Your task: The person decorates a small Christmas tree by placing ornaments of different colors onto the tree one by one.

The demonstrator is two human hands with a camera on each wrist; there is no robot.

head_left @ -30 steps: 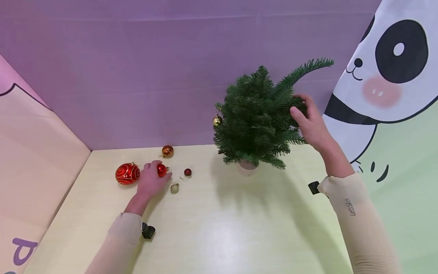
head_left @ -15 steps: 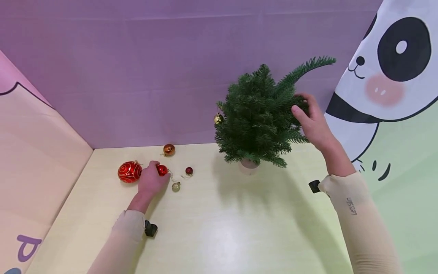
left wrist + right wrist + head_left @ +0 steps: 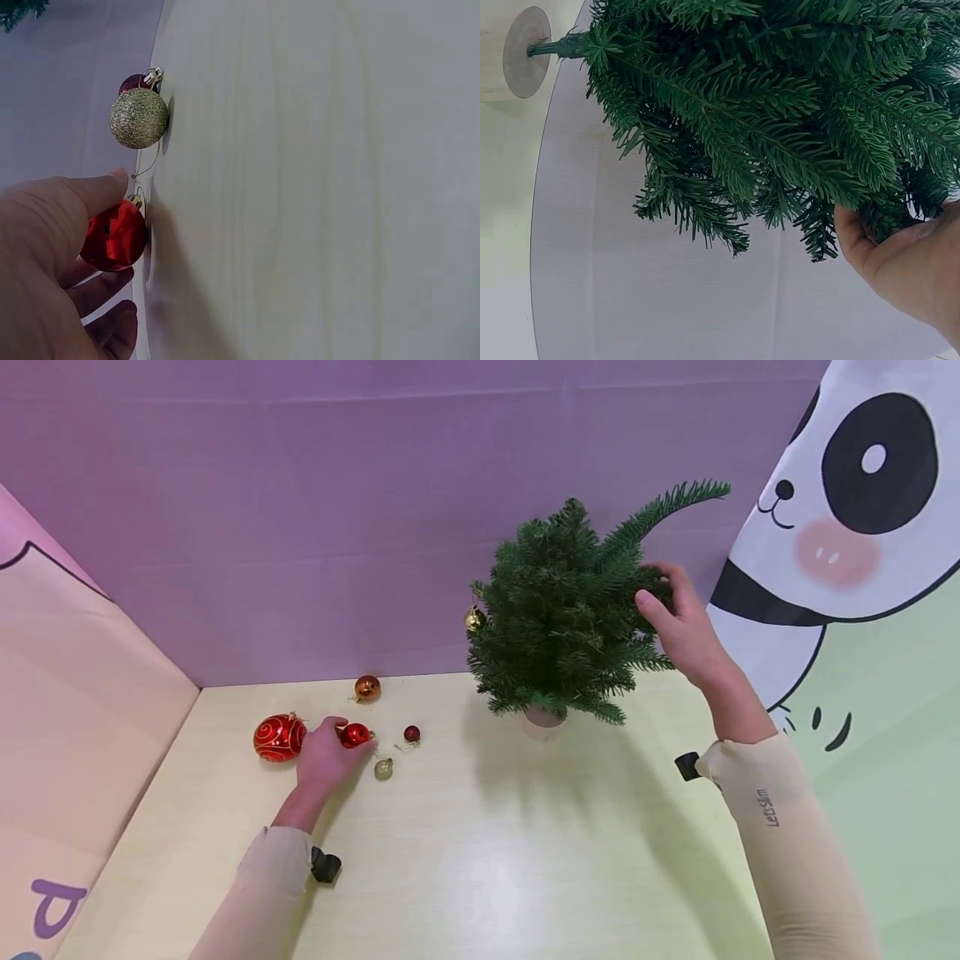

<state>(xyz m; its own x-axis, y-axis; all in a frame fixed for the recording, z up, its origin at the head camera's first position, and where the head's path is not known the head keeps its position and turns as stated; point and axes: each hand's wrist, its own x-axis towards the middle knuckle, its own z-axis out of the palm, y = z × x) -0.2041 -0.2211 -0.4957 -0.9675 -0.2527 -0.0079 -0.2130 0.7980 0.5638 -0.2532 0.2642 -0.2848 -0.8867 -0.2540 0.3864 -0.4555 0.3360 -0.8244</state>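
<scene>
My left hand [image 3: 324,755] lies on the table [image 3: 480,860] and pinches a small red ball [image 3: 354,735] between thumb and fingers. Just beside it are a gold glitter ball [image 3: 383,768] and a big red ball [image 3: 278,738]. My right hand [image 3: 678,627] grips a branch on the right side of the tree [image 3: 562,610], which stands upright near the back wall.

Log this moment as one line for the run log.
left hand: pinches red ball on table | right hand: grips tree branch
</scene>
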